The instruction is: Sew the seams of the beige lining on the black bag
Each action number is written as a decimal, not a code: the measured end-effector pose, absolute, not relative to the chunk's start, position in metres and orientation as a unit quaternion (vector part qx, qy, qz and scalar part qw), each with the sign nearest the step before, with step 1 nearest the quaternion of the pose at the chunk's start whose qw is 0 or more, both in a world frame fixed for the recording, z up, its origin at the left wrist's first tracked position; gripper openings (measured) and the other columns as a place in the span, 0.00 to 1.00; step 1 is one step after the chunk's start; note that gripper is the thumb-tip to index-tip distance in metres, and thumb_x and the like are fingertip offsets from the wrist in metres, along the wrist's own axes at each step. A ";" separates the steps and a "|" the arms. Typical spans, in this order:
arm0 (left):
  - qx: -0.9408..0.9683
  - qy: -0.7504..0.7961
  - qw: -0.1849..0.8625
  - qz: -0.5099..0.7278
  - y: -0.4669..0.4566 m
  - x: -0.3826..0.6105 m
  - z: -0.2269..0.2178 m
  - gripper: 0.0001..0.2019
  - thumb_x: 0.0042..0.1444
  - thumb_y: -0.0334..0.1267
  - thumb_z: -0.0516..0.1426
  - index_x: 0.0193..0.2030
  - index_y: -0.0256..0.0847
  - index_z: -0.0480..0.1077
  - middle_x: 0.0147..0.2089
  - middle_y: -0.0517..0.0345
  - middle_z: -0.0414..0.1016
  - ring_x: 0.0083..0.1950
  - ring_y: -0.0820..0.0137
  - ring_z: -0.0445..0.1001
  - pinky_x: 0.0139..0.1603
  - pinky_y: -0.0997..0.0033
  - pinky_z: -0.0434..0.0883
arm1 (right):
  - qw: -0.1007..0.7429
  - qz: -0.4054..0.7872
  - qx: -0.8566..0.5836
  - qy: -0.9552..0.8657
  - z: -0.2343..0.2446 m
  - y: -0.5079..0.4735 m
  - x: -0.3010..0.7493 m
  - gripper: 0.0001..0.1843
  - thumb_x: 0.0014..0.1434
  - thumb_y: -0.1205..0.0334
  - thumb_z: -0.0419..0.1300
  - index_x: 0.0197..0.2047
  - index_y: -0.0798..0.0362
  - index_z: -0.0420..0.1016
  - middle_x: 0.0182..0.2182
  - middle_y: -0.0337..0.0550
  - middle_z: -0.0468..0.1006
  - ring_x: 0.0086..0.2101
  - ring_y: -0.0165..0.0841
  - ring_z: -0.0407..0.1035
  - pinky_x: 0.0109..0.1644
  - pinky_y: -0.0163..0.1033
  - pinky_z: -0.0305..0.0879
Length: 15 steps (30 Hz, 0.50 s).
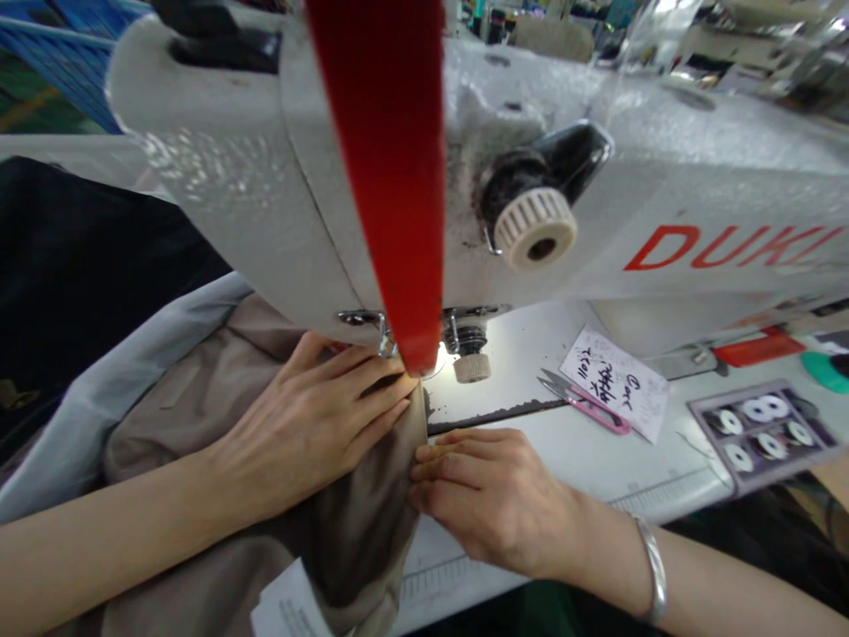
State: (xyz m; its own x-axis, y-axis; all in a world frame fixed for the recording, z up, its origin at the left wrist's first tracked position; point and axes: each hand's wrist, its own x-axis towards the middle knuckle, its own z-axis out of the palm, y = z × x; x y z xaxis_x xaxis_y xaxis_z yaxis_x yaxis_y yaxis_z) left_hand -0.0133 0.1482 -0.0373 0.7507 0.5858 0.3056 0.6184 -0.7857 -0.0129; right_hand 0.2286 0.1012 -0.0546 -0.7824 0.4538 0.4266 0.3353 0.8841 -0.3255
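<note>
A beige cloth panel (192, 416) lies in folds under the head of a grey industrial sewing machine (279, 150), and its edge is gathered at the presser foot (388, 345). My left hand (311, 425) rests on the cloth with its fingertips close to the foot. My right hand (484, 495) grips the folded edge (404, 478) from the other side, with a silver bangle (653, 571) on that wrist. A red strap (388, 150) hangs close in front of the camera and hides the needle area.
A white sewing table (597, 469) carries pink thread snips (587, 404), a handwritten paper note (614, 382) and a grey tray of white bobbins (762, 433). Dark cloth (80, 265) and pale blue-grey cloth (133, 380) are heaped on the left. A paper tag (288, 606) sticks out below.
</note>
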 end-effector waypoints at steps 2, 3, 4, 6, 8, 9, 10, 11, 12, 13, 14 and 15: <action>-0.935 -0.314 0.052 -0.155 0.148 -0.016 -0.040 0.14 0.71 0.35 0.48 0.52 0.44 0.75 0.52 0.56 0.79 0.54 0.61 0.75 0.54 0.56 0.69 | 0.254 0.116 -0.213 -0.936 -0.054 0.104 0.228 0.11 0.70 0.69 0.54 0.41 0.55 0.78 0.36 0.45 0.82 0.39 0.31 0.78 0.49 0.35 0.76; -0.937 -0.308 0.055 -0.157 0.149 -0.019 -0.042 0.14 0.70 0.35 0.49 0.53 0.43 0.74 0.54 0.56 0.79 0.54 0.62 0.75 0.54 0.56 0.69 | 0.255 0.115 -0.214 -0.936 -0.054 0.106 0.228 0.11 0.70 0.69 0.54 0.41 0.55 0.78 0.36 0.44 0.82 0.39 0.31 0.78 0.49 0.35 0.75; -0.939 -0.302 0.058 -0.153 0.151 -0.021 -0.044 0.14 0.70 0.34 0.49 0.54 0.42 0.74 0.55 0.56 0.78 0.55 0.62 0.75 0.54 0.56 0.70 | 0.255 0.114 -0.215 -0.936 -0.054 0.107 0.228 0.11 0.70 0.69 0.54 0.41 0.55 0.78 0.36 0.44 0.82 0.39 0.31 0.78 0.49 0.35 0.75; -0.945 -0.286 0.064 -0.146 0.158 -0.027 -0.050 0.14 0.70 0.33 0.51 0.56 0.43 0.73 0.58 0.56 0.77 0.57 0.62 0.74 0.56 0.56 0.71 | 0.253 0.108 -0.215 -0.937 -0.054 0.110 0.229 0.10 0.70 0.70 0.54 0.41 0.55 0.77 0.36 0.44 0.82 0.39 0.30 0.78 0.49 0.35 0.75; -0.947 -0.270 0.071 -0.158 0.166 -0.032 -0.054 0.15 0.69 0.35 0.51 0.58 0.44 0.73 0.57 0.56 0.78 0.58 0.62 0.75 0.58 0.56 0.71 | 0.249 0.102 -0.212 -0.940 -0.054 0.113 0.229 0.10 0.70 0.70 0.54 0.41 0.54 0.77 0.36 0.44 0.82 0.39 0.30 0.78 0.49 0.35 0.75; -0.946 -0.271 0.072 -0.162 0.170 -0.035 -0.055 0.15 0.69 0.35 0.52 0.59 0.45 0.72 0.55 0.56 0.79 0.58 0.63 0.75 0.59 0.56 0.71 | 0.246 0.100 -0.211 -0.941 -0.054 0.115 0.229 0.10 0.70 0.70 0.54 0.41 0.54 0.77 0.36 0.43 0.82 0.39 0.30 0.78 0.49 0.35 0.75; -0.945 -0.270 0.077 -0.169 0.173 -0.037 -0.057 0.15 0.69 0.36 0.52 0.59 0.46 0.72 0.53 0.56 0.80 0.57 0.63 0.76 0.59 0.56 0.71 | 0.245 0.097 -0.210 -0.942 -0.054 0.116 0.229 0.10 0.70 0.70 0.54 0.41 0.54 0.77 0.36 0.43 0.82 0.39 0.30 0.78 0.49 0.34 0.75; -0.944 -0.272 0.082 -0.171 0.176 -0.038 -0.058 0.15 0.69 0.37 0.52 0.59 0.46 0.72 0.51 0.56 0.81 0.56 0.63 0.76 0.58 0.56 0.71 | 0.244 0.095 -0.210 -0.942 -0.054 0.117 0.229 0.10 0.70 0.70 0.55 0.41 0.54 0.77 0.36 0.43 0.82 0.39 0.30 0.78 0.49 0.34 0.75; -0.943 -0.275 0.089 -0.168 0.177 -0.039 -0.059 0.15 0.69 0.38 0.52 0.59 0.46 0.72 0.50 0.55 0.81 0.55 0.63 0.77 0.55 0.57 0.71 | 0.243 0.093 -0.211 -0.942 -0.054 0.119 0.228 0.10 0.70 0.70 0.55 0.41 0.54 0.77 0.36 0.43 0.82 0.39 0.30 0.78 0.49 0.34 0.75; -0.942 -0.279 0.096 -0.163 0.179 -0.040 -0.060 0.15 0.70 0.39 0.52 0.59 0.46 0.72 0.49 0.55 0.81 0.53 0.63 0.78 0.51 0.58 0.72 | 0.244 0.092 -0.212 -0.942 -0.054 0.120 0.228 0.09 0.69 0.71 0.55 0.41 0.54 0.77 0.36 0.43 0.82 0.38 0.30 0.78 0.48 0.34 0.75; -0.940 -0.281 0.104 -0.161 0.179 -0.041 -0.061 0.15 0.70 0.40 0.51 0.58 0.45 0.73 0.49 0.54 0.81 0.50 0.64 0.79 0.46 0.59 0.72 | 0.243 0.091 -0.214 -0.942 -0.054 0.122 0.227 0.09 0.69 0.71 0.55 0.41 0.54 0.77 0.36 0.43 0.82 0.38 0.29 0.77 0.48 0.34 0.74; -0.940 -0.282 0.108 -0.159 0.180 -0.042 -0.062 0.14 0.70 0.39 0.50 0.57 0.45 0.73 0.49 0.54 0.81 0.47 0.64 0.79 0.42 0.61 0.71 | 0.242 0.090 -0.216 -0.942 -0.054 0.123 0.227 0.10 0.70 0.71 0.55 0.41 0.54 0.77 0.35 0.43 0.82 0.38 0.29 0.77 0.48 0.34 0.74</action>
State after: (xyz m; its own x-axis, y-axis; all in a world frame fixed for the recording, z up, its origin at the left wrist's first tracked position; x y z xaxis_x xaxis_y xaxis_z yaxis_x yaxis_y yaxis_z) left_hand -0.0417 0.1799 -0.0621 0.7899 0.4957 0.3609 0.5649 -0.8173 -0.1137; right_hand 0.2266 0.1231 -0.0544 -0.7894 0.4510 0.4164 0.3639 0.8901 -0.2743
